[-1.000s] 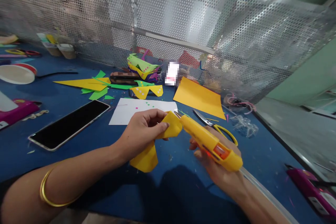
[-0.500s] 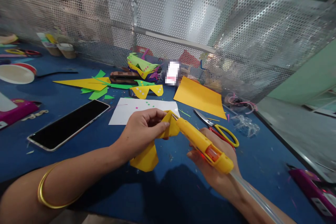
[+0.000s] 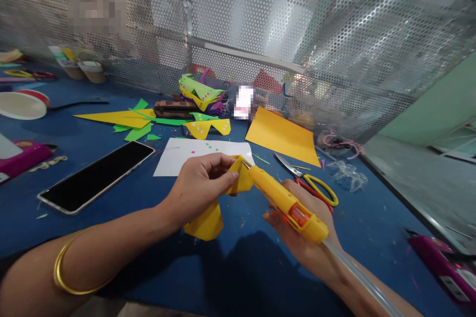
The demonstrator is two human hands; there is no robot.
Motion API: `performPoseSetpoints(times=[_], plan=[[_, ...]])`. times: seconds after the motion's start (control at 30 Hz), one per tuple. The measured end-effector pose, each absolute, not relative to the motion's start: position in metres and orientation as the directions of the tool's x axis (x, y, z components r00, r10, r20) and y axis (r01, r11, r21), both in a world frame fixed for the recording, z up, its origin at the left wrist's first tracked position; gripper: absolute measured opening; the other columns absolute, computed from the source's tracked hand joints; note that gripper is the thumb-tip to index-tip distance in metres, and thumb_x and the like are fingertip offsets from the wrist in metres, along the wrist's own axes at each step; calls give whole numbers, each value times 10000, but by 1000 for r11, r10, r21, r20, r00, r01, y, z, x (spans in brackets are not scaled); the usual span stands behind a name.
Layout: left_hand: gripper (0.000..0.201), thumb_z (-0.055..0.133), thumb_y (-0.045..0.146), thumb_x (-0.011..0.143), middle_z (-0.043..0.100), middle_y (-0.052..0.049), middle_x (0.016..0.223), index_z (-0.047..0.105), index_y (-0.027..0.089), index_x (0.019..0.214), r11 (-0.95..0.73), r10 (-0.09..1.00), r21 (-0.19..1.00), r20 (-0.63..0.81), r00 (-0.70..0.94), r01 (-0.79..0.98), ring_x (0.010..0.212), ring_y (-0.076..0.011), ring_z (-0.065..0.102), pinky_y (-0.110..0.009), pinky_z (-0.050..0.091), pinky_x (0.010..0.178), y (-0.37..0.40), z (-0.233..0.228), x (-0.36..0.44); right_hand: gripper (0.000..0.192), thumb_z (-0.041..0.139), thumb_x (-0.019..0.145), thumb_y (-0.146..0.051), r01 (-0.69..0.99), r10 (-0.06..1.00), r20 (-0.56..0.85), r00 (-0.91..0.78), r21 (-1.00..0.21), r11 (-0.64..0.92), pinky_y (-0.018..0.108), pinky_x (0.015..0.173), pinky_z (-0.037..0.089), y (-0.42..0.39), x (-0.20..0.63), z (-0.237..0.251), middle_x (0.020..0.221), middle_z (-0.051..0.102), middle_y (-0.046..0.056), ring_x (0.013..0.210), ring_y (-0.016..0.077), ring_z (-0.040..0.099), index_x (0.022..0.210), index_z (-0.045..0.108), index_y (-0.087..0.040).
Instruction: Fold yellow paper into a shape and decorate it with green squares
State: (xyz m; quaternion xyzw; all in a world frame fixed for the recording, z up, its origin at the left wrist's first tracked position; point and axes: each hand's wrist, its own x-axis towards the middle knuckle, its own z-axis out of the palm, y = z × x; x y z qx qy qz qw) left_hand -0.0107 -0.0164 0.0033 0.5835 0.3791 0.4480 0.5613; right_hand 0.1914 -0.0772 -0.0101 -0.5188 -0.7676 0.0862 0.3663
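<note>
Pinches a yellow paper cutout between thumb and fingers of the left hand, over the blue table near a white paper sheet, and grips a yellow glue gun in the right hand, with the metal nozzle at the cutout's upper edge, near scissors.

- We see a phone lying face up on our blue desk.
- Far left, we have two cups near the mesh.
- To our right, crumpled clear plastic.
- At our right edge, a purple device.
</note>
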Motion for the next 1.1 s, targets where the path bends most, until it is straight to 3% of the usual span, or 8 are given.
performPoseSetpoints(times=[0.47,0.73,1.1], plan=[[221,736,302,735,720,-24,794,709,135,879,-78,951,997,82,300,-26,669,-139,671,-237,588,645,-18,3,-11,224,591,888,-365,721,848,481,-222,-504,475,253,493,341,-78,192,-9,656,514,-35,527,111,479,755,481,-222],[225,724,312,744,713,-22,782,697,139,886,-75,948,997,76,310,-15,672,-148,674,-253,587,659,-16,2,-11,285,601,889,-426,740,855,468,-223,-490,461,250,483,333,-78,192,-9,632,510,-42,513,111,470,745,458,-227],[219,721,317,742,709,-27,766,699,139,868,-92,948,996,89,306,-4,651,-146,661,-251,569,645,-17,4,-11,257,613,875,-364,716,850,477,-225,-511,476,249,476,303,-78,193,-11,631,474,-52,501,102,438,739,443,-226]])
